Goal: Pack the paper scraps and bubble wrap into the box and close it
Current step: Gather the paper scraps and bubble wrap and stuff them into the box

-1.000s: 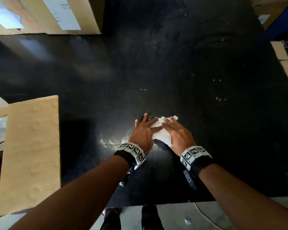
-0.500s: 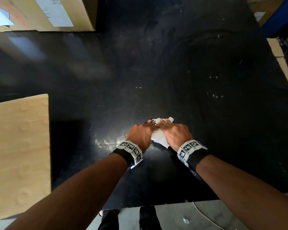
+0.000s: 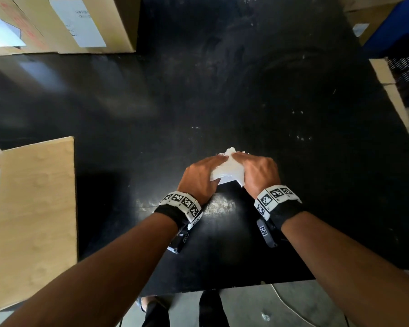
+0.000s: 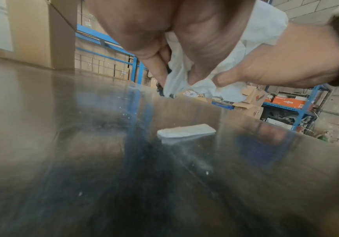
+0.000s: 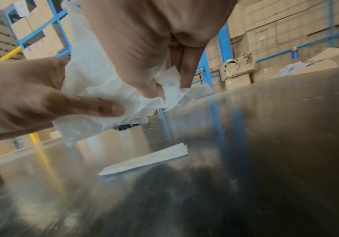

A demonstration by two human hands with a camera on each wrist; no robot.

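Note:
A bunch of crumpled white paper scraps [image 3: 229,169] is held between both hands just above the black table [image 3: 222,90], near its front middle. My left hand [image 3: 206,173] grips the bunch from the left with curled fingers [image 4: 156,67]. My right hand [image 3: 253,168] grips it from the right, thumb and fingers pinching the paper [image 5: 103,89]. One flat white scrap [image 4: 184,131] lies on the table under the hands, also visible in the right wrist view as the flat scrap [image 5: 146,160]. The cardboard box stands at the left edge, its flap [image 3: 33,208] folded outward; its inside is mostly out of view.
A large cardboard carton [image 3: 69,24] with white labels stands on the table's far left corner. Blue shelving with stacked cartons [image 5: 286,24] lies beyond the table. The table's front edge [image 3: 222,286] is close to my body.
My fingers went from lying flat on the scraps to curling round them. Both hands drew together and lifted the bunch off the table.

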